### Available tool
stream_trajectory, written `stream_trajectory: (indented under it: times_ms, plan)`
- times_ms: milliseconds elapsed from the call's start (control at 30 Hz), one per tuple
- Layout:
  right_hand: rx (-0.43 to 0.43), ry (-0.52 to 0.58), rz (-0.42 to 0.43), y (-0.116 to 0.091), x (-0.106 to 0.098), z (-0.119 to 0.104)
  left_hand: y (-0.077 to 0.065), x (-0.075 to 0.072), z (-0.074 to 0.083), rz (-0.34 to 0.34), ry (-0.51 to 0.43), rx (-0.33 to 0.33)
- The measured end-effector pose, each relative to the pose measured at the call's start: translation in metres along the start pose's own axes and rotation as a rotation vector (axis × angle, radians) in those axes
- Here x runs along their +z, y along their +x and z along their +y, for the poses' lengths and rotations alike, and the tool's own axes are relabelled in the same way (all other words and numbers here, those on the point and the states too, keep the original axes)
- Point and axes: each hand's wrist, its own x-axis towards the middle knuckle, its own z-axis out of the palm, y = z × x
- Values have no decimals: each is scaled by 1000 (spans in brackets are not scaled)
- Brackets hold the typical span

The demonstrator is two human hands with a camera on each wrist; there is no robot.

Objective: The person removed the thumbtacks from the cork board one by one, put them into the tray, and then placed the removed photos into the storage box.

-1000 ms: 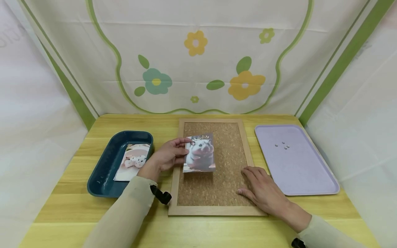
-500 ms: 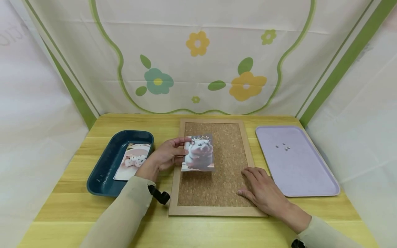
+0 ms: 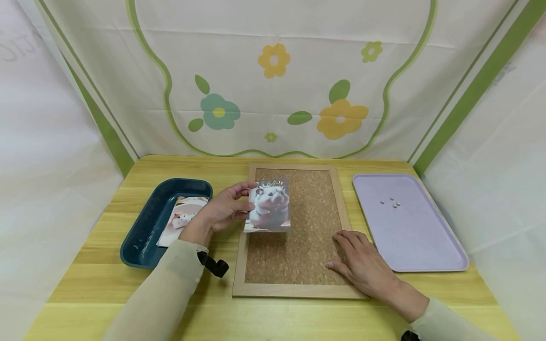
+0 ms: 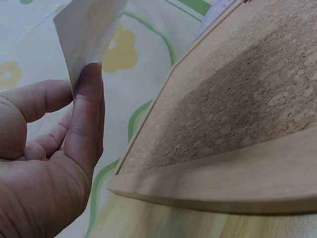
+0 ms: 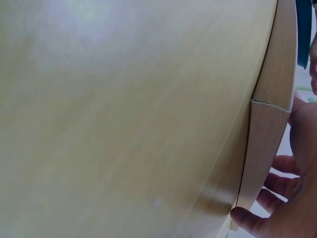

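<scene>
My left hand [image 3: 223, 208] pinches a photo card [image 3: 269, 208] by its left edge, thumb on one side and fingers on the other. The card shows a white hamster with a crown. It is held above the left part of a wood-framed cork board [image 3: 307, 251], casting a shadow on the cork. In the left wrist view the back of the card [image 4: 81, 29] rises from between thumb and fingers. My right hand [image 3: 362, 260] rests, fingers spread, on the right side of the board's frame. Its fingertips lie along the wooden frame [image 5: 265, 134] in the right wrist view.
At left stands a dark teal tray [image 3: 138, 241] with another photo card [image 3: 175, 225] in it. A lilac tray [image 3: 418, 237] at right carries several small metallic pieces [image 3: 393, 203]. A white curtain with flowers [image 3: 273, 28] closes off the back of the wooden table [image 3: 290, 317].
The left hand and the hamster card have shifted slightly left and up, away from the middle of the board. The right hand stays in place on the frame.
</scene>
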Motion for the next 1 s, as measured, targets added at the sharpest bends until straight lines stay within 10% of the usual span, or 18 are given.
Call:
stream_trajectory:
  times_ms: [600, 1000]
  plan:
    - [0, 2, 3, 0, -1, -2, -12, -7, 9, -13, 55, 24]
    - [6, 3, -3, 0, -1, -2, -37, -42, 25, -22, 172, 55]
